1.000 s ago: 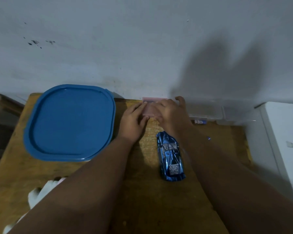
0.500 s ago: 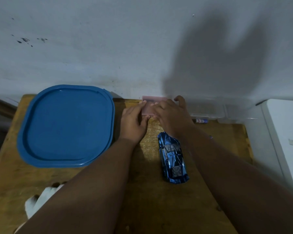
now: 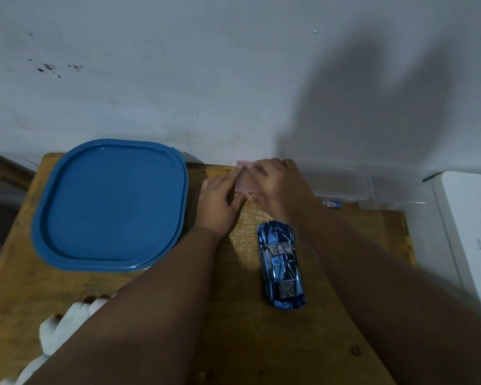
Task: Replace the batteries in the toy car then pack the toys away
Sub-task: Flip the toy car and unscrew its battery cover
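A shiny blue toy car [image 3: 281, 263] lies on the wooden table [image 3: 233, 343], nose toward the wall, between my forearms. At the table's far edge sits a small pink translucent box [image 3: 245, 179]. My left hand [image 3: 220, 204] grips its left side with fingers along the edge. My right hand [image 3: 281, 184] rests over its right side and top, fingers curled on it. The box's right half is hidden under my right hand. A small battery [image 3: 331, 203] with a blue label lies to the right of my right wrist.
A large blue container lid [image 3: 111, 204] covers the table's left part. Clear plastic boxes [image 3: 342, 184] stand against the wall at the right. A white cabinet [image 3: 467, 232] borders the right side. A white plush toy [image 3: 64, 326] shows at the lower left.
My right hand's fingers have shifted further over the top of the pink box. The camera view has drifted slightly. The car has not moved on the table.
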